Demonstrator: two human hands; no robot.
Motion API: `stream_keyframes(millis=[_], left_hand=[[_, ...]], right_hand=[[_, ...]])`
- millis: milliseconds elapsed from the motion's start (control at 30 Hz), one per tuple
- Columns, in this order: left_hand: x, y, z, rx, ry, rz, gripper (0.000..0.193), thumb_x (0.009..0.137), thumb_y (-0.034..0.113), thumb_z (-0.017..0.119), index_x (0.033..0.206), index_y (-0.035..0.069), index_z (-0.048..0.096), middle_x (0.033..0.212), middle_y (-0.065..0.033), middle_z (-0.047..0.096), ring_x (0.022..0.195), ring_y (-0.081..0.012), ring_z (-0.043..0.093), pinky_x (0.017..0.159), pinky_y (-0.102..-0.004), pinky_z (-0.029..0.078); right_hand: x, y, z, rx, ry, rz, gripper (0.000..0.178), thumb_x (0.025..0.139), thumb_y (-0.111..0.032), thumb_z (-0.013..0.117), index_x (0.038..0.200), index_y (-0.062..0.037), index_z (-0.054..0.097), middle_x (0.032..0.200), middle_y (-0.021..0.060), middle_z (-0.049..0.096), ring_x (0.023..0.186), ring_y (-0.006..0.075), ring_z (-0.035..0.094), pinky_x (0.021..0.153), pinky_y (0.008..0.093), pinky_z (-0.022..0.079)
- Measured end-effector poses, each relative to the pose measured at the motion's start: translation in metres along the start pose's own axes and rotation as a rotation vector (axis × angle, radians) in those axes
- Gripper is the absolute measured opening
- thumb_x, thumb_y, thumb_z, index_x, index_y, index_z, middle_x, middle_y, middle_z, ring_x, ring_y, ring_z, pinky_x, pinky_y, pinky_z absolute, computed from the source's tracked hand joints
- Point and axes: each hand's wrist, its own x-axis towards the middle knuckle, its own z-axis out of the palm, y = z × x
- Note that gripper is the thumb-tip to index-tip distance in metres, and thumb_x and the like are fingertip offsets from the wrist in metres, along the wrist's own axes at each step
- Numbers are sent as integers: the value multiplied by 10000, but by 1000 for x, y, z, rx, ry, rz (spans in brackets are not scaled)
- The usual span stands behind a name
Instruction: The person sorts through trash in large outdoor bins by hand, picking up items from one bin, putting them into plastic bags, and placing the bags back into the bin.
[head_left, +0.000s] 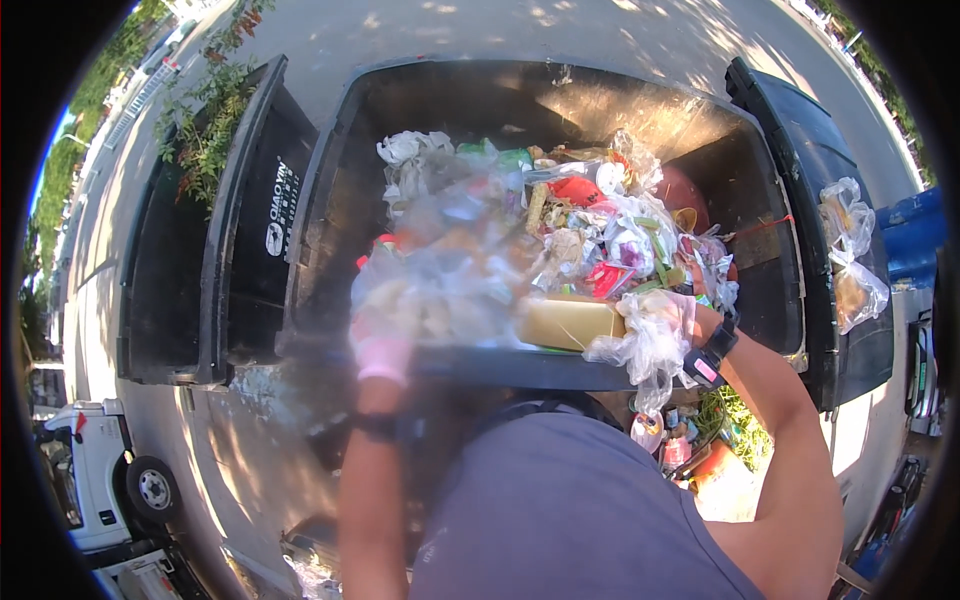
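Observation:
A large dark bin (560, 372) stands in front of me, filled with mixed rubbish. My left hand (380, 340), in a pink glove, is at its near left side, smeared by motion. Against that hand is a blurred, cloudy clear plastic bag (440, 300); whether the fingers grip it cannot be made out. At the near right rim my right hand (672, 315) is closed on a crumpled clear plastic bag (640, 345), which hangs over the rim. A gold box (570, 324) lies beside that hand, its right end against the bag.
Heaped rubbish includes a red wrapper (608, 278) and a dark red round object (684, 195). An open lid (835, 240) on the right has clear bags (852, 250) on it. Another bin (170, 270) with leafy branches (205, 130) stands left. A white truck (100, 480) is at lower left.

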Motion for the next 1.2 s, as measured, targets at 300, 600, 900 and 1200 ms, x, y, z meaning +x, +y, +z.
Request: stream_keyframes(millis=[300, 600, 900, 1200], left_hand=[[6, 8, -6, -500, -73, -221, 286, 882, 85, 756, 1146, -24, 751, 1049, -101, 777, 876, -149, 730, 800, -307, 584], [9, 6, -4, -504, -64, -157, 222, 965, 71, 670, 1142, -33, 753, 1050, -66, 766, 920, -127, 684, 843, -299, 555], [8, 8, -7, -673, -215, -152, 228, 976, 37, 663, 1174, -37, 747, 1083, -53, 758, 932, -113, 674, 843, -266, 545], [20, -8, 0, -756, -564, -278, 257, 982, 71, 718, 1219, -27, 702, 1072, -90, 752, 894, -168, 721, 811, -325, 604]], right_hand=[[-19, -19, 33, -551, 489, -536, 209, 1059, -178, 626, 1127, -15, 738, 930, 36, 744, 861, 123, 723, 752, 306, 596], [-31, 15, 117, -2327, 908, -807, 283, 815, -161, 718, 1095, -160, 681, 849, 27, 716, 755, 238, 710, 735, 404, 559], [-40, 63, 157, -2175, 1226, -876, 307, 751, -173, 724, 1054, -142, 685, 808, -27, 657, 712, 167, 675, 705, 345, 550], [-44, 150, 200, -1851, 1652, -742, 242, 794, -227, 731, 1030, -190, 688, 784, -35, 636, 724, 166, 659, 701, 343, 522]])
